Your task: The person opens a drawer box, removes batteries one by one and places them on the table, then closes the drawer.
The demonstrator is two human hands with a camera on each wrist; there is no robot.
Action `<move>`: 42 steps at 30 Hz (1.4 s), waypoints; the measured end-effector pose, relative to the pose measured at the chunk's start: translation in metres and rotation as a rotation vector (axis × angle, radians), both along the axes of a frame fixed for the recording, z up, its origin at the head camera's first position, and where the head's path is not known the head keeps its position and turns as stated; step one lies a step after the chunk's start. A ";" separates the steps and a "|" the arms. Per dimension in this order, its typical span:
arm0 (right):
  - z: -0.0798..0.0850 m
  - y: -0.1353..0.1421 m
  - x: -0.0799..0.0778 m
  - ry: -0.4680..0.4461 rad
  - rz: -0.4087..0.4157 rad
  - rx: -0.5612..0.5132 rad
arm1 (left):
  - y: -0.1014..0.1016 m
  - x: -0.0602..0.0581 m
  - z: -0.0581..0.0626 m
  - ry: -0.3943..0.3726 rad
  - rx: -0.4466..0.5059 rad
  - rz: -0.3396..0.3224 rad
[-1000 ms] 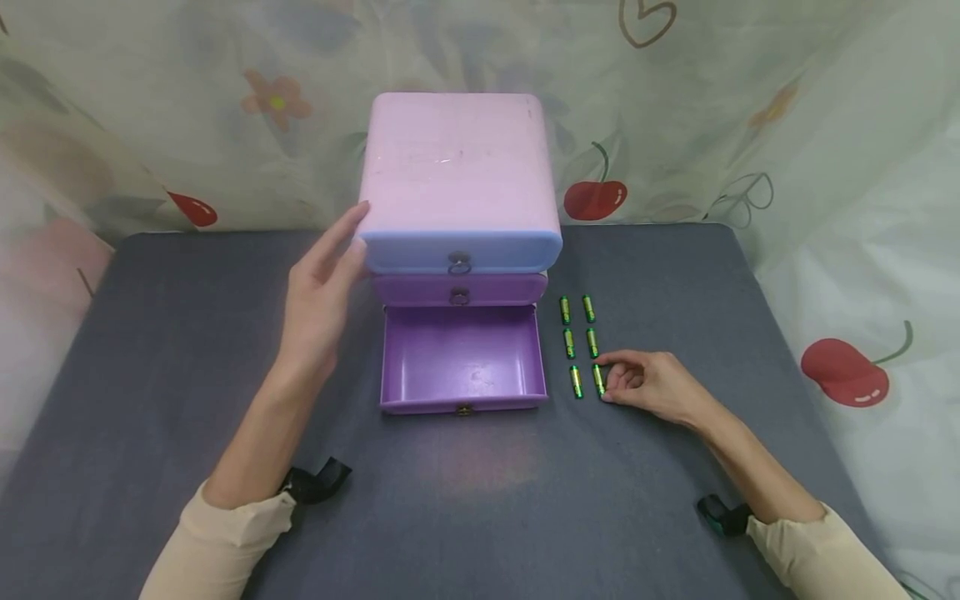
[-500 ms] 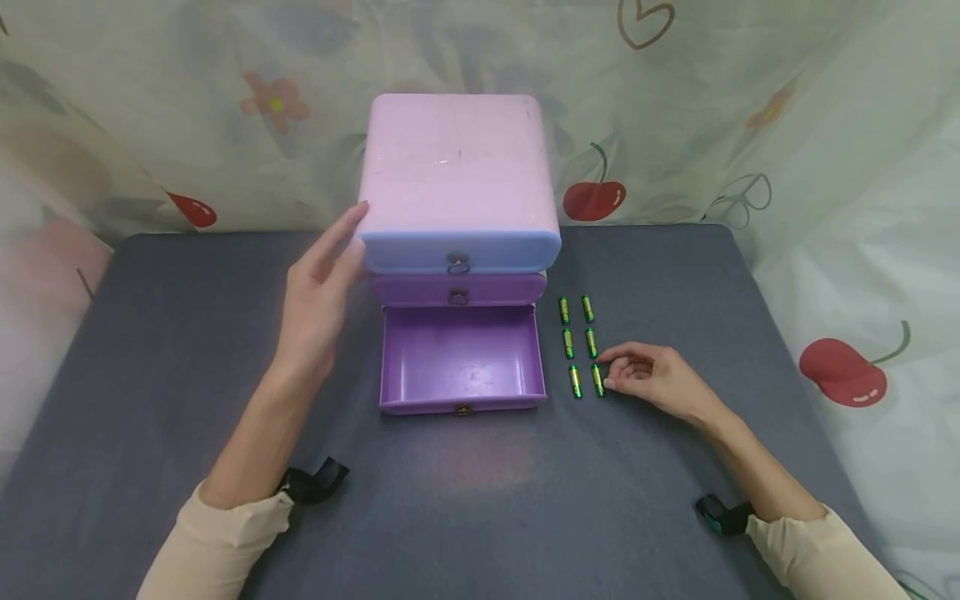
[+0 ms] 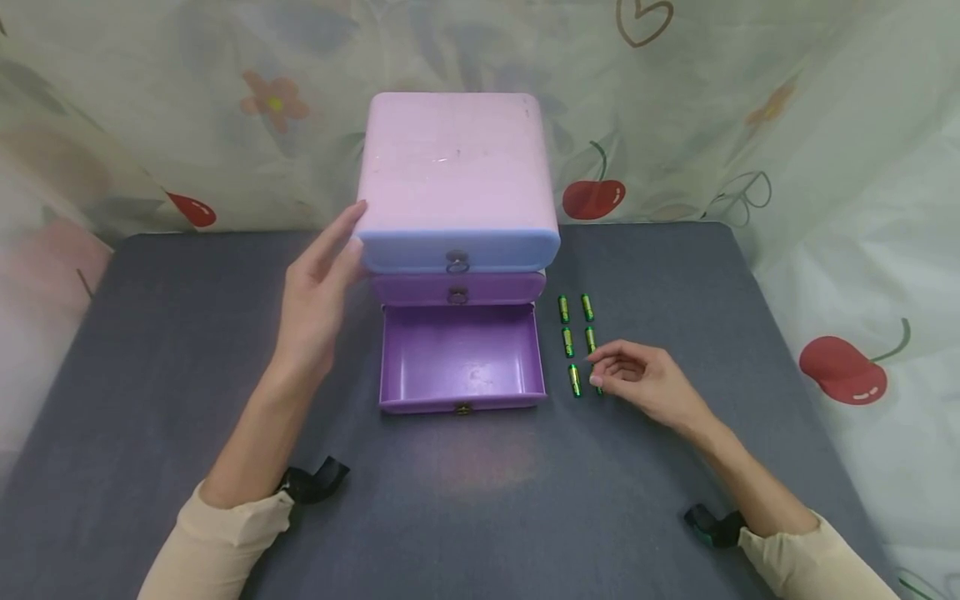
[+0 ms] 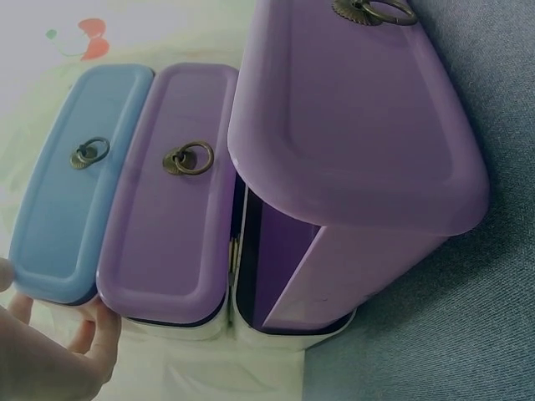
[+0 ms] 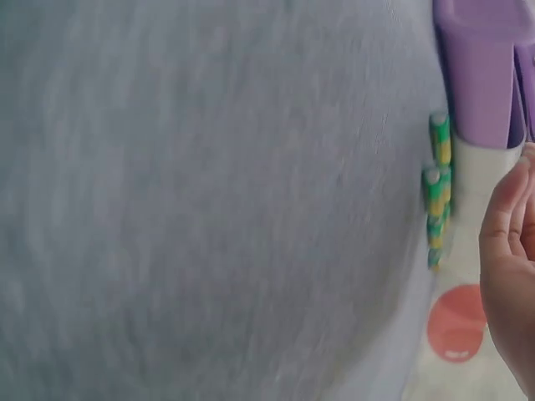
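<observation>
A small drawer cabinet with a pink top stands at the back of the table. Its bottom purple drawer is pulled out and bare inside. My left hand rests against the cabinet's left side, fingers fairly straight near the blue top drawer. To the right of the open drawer, several green and yellow batteries lie in two columns. Over the nearest one of the right column hovers my right hand, fingers loosely bent, partly hiding that battery. Nothing shows between its fingertips.
The middle purple drawer is pushed in, with a ring pull on its front. A dark grey cloth covers the table. Behind hangs a patterned curtain, and a black strap hangs at the left wrist.
My right hand has drawn its thumb and finger off the nearest right-column battery, then shifted slightly left over it. The left hand and batteries stay in place.
</observation>
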State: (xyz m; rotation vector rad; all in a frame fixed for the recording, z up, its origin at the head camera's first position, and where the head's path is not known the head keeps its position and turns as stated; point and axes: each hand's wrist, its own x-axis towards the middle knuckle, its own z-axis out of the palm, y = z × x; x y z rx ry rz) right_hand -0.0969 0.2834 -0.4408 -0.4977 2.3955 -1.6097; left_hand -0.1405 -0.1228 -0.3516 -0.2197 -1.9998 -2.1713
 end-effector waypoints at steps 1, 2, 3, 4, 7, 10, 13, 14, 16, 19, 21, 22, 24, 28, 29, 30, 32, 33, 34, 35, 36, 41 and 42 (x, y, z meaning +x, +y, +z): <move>0.001 -0.002 0.001 0.004 0.001 -0.007 | 0.000 0.000 0.000 0.000 0.000 0.001; 0.001 -0.004 0.003 0.005 0.001 -0.013 | 0.000 0.000 0.000 -0.002 0.001 0.002; 0.002 -0.007 0.004 0.008 0.004 -0.020 | 0.000 0.000 0.000 -0.002 0.005 0.002; 0.003 -0.009 0.005 0.010 0.007 -0.031 | 0.000 0.000 0.000 -0.002 0.008 0.002; 0.004 -0.015 0.008 0.013 0.013 -0.056 | 0.000 0.000 0.000 -0.002 0.012 0.002; 0.005 -0.020 0.010 0.015 0.022 -0.075 | 0.000 0.000 0.000 -0.002 0.016 0.004; 0.006 -0.025 0.012 0.013 0.033 -0.096 | 0.000 0.000 0.000 -0.002 0.017 0.003; 0.006 -0.027 0.012 0.012 0.036 -0.106 | 0.000 0.000 0.000 -0.002 0.016 0.003; 0.007 -0.031 0.013 0.015 0.044 -0.125 | 0.000 0.000 0.000 -0.004 0.019 0.001; 0.008 -0.038 0.014 0.015 0.063 -0.158 | 0.000 0.000 0.001 -0.007 0.020 -0.001; 0.008 -0.041 0.014 0.006 0.084 -0.181 | 0.001 0.000 0.001 -0.008 0.024 -0.003; 0.007 -0.043 0.015 -0.001 0.098 -0.196 | 0.001 0.000 0.001 -0.008 0.023 -0.002; 0.007 -0.047 0.016 -0.017 0.124 -0.227 | 0.001 0.000 0.001 -0.009 0.022 0.000; 0.007 -0.053 0.018 -0.021 0.128 -0.263 | 0.001 0.000 0.001 -0.008 0.021 0.005; 0.008 -0.054 0.019 -0.011 0.118 -0.267 | 0.001 0.000 0.001 -0.008 0.022 0.005; 0.008 -0.055 0.020 -0.002 0.103 -0.270 | 0.001 0.000 0.001 -0.008 0.025 0.004; 0.010 -0.056 0.021 0.020 0.078 -0.268 | 0.001 0.000 0.001 -0.007 0.030 0.005; 0.011 -0.057 0.022 0.024 0.072 -0.274 | 0.001 0.000 0.001 -0.007 0.031 0.005; 0.012 -0.058 0.023 0.026 0.070 -0.276 | 0.001 0.000 0.000 -0.006 0.032 0.005; 0.013 -0.059 0.024 0.026 0.072 -0.279 | 0.001 0.000 0.000 -0.006 0.033 0.005; 0.013 -0.060 0.025 0.022 0.076 -0.285 | 0.001 0.000 0.000 -0.006 0.033 0.006; 0.013 -0.066 0.029 0.007 0.119 -0.346 | 0.001 0.001 0.001 -0.004 0.028 0.002; 0.013 -0.068 0.030 0.003 0.126 -0.356 | 0.001 0.001 0.001 -0.004 0.027 0.001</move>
